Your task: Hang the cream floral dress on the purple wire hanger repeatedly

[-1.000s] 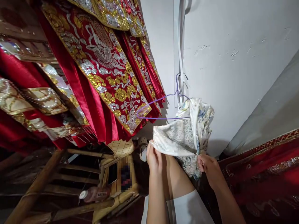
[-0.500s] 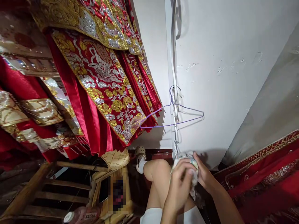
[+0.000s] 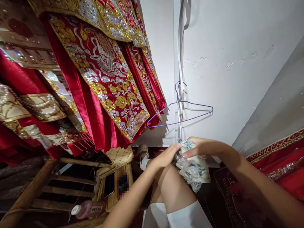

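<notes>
A crumpled piece of thin white cloth (image 3: 194,167) with a blue and green floral print hangs in a bunch beside my knee. My left hand (image 3: 168,155) grips its upper left edge, fingers partly hidden behind the folds. From the right, my right hand (image 3: 196,147) is closed over the top of the cloth, thumb in front. Beyond my hands, a bare purple wire hanger (image 3: 180,122) hangs by its hook against the white wall.
Red embroidered garments (image 3: 106,79) fill the left side. A bamboo chair (image 3: 71,180) at lower left has a pink drink bottle (image 3: 89,209) and a phone (image 3: 109,184) by it. More red beaded fabric (image 3: 285,164) lies at right. White cords (image 3: 180,57) run down the wall.
My hands have moved apart from a tight bunch, and the cloth now hangs lower and more spread out. The right arm has swung up across the right side. The view has shifted slightly.
</notes>
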Demonstrator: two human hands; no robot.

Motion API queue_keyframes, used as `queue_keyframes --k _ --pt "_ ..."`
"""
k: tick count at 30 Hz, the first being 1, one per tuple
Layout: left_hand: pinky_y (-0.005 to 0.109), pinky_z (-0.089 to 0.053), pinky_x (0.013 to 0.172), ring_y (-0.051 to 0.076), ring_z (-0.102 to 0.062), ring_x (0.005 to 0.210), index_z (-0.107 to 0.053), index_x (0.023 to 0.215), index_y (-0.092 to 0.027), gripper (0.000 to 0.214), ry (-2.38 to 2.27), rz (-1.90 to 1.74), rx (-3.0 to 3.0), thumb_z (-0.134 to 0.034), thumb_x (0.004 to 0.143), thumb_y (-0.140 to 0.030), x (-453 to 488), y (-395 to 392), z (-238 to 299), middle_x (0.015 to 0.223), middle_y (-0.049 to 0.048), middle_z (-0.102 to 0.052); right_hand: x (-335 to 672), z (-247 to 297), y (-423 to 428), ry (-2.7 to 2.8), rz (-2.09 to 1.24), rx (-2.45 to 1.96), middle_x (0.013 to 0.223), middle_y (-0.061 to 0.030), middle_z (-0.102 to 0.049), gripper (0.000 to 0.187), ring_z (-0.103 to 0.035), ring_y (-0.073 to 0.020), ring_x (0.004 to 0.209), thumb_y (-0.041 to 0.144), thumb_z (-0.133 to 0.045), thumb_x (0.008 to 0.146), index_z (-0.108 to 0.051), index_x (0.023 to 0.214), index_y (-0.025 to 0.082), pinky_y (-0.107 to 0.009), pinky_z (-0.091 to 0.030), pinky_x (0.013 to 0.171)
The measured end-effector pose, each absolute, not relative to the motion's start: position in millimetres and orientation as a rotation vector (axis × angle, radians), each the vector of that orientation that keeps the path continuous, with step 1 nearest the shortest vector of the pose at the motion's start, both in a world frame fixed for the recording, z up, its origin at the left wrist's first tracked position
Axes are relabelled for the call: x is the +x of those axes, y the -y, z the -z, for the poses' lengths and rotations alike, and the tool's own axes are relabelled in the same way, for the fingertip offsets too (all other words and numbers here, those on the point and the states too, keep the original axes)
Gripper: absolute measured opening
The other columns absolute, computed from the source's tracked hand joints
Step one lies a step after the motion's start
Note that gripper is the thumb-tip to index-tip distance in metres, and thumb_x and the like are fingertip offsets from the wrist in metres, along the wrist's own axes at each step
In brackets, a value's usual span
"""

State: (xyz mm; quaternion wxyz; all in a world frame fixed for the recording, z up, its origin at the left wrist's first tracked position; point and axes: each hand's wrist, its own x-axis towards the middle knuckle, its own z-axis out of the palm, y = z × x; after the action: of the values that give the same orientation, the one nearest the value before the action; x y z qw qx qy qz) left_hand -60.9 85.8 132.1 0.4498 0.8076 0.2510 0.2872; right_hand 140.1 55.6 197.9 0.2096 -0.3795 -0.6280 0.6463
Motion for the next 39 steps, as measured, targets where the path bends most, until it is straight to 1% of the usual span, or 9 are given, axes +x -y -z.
queue_keyframes --k 4,7,11,14,18,28,33,37,39 --pt "0.026 -0.042 0.063 0.016 -0.052 0.064 -0.063 0.074 -0.018 0.043 -0.808 -0.341 2.374 -0.045 0.097 -0.05 -91.6 -109.9 -128.0 0.068 0.0009 -0.062 180.1 -220.7 -82.2 2.004 -0.996 -1.281 0.061 -0.0008 -0.062 0.015 -0.052 -0.015 0.055 0.028 -0.068 0.073 -0.066 0.062 0.018 -0.025 -0.038 0.051" --pt "0.026 -0.037 0.061 0.017 -0.055 0.063 -0.064 0.078 -0.018 0.024 -1.142 -0.242 2.533 -0.053 0.092 -0.034 -125.2 -125.8 -134.1 0.069 0.0017 -0.064 205.4 -209.1 -109.5 1.777 -0.397 -1.452 0.072 -0.002 -0.069 0.031 -0.055 -0.0173 0.057 0.019 -0.063 0.069 -0.076 0.098 0.019 -0.028 -0.042 0.056" --pt "0.03 -0.041 0.067 0.025 -0.065 0.076 -0.066 0.083 -0.02 0.02 -1.411 -0.056 2.649 -0.053 0.092 -0.032 -154.4 -127.9 -143.6 0.078 0.0078 -0.07 206.7 -167.6 -142.1 1.683 -0.321 -1.418 0.113 -0.0109 -0.074 0.063 -0.067 -0.0265 0.093 0.018 -0.057 0.073 -0.064 0.135 0.019 -0.035 -0.05 0.081" --pt "0.033 -0.046 0.073 0.029 -0.069 0.086 -0.067 0.084 -0.021 0.019 -1.528 0.136 2.669 -0.055 0.092 -0.033 -160.1 -118.1 -142.1 0.085 0.011 -0.073 195.1 -142.4 -152.4 1.744 -0.487 -1.362 0.12 -0.0103 -0.073 0.049 -0.066 -0.0269 0.103 0.02 -0.052 0.078 -0.069 0.124 0.02 -0.033 -0.049 0.085" --pt "0.038 -0.049 0.083 0.031 -0.071 0.092 -0.068 0.092 -0.021 0.022 -1.569 0.147 2.628 -0.051 0.094 -0.035 -159.3 -110.2 -136.8 0.093 0.0129 -0.075 195.8 -136.8 -143.4 1.802 -0.527 -1.376 0.074 -0.0016 -0.07 0.022 -0.058 -0.0189 0.067 0.02 -0.05 0.076 -0.071 0.084 0.02 -0.026 -0.04 0.06" --pt "0.041 -0.046 0.103 0.029 -0.062 0.119 -0.065 0.094 -0.017 0.018 -1.274 -1.144 2.191 -0.051 0.088 -0.027 -134.5 -165.5 -176.7 0.121 0.0159 -0.07 202.3 -163.4 -123.2 1.661 -0.527 -1.379 0.052 0.003 -0.046 0.018 -0.039 -0.0128 0.051 0.025 -0.045 0.072 -0.055 0.058 0.02 -0.025 -0.026 0.05" --pt "0.022 -0.043 0.058 0.013 -0.054 0.058 -0.054 0.066 -0.018 0.02 -1.051 -1.313 1.633 -0.063 0.076 -0.033 -120.6 -190.6 -187.7 0.062 -0.0009 -0.06 198.8 -154.3 -105.2 1.648 -0.593 -1.386 0.073 -0.0001 -0.066 0.044 -0.05 -0.0144 0.053 0.02 -0.051 0.071 -0.07 0.111 0.021 -0.024 -0.034 0.051" --pt "0.021 -0.043 0.057 0.012 -0.055 0.06 -0.068 0.081 -0.014 0.024 -0.888 -1.282 1.408 -0.075 0.063 -0.029 -123.8 -189.0 -191.2 0.072 0.0014 -0.068 231.3 -172.8 -112.8 1.488 -0.276 -1.465 0.084 -0.0029 -0.069 0.095 -0.059 -0.0196 0.065 0.022 -0.065 0.067 -0.034 0.156 0.018 -0.028 -0.044 0.063" --pt "0.024 -0.046 0.06 0.015 -0.06 0.064 -0.072 0.085 -0.013 0.03 -0.841 -1.166 1.355 -0.077 0.06 -0.029 -123.4 -185.4 -193.7 0.077 0.0054 -0.072 250.7 -185.0 -128.2 1.462 -0.236 -1.536 0.078 -0.003 -0.068 0.092 -0.06 -0.0215 0.069 0.028 -0.071 0.064 -0.044 0.151 0.013 -0.031 -0.044 0.066"
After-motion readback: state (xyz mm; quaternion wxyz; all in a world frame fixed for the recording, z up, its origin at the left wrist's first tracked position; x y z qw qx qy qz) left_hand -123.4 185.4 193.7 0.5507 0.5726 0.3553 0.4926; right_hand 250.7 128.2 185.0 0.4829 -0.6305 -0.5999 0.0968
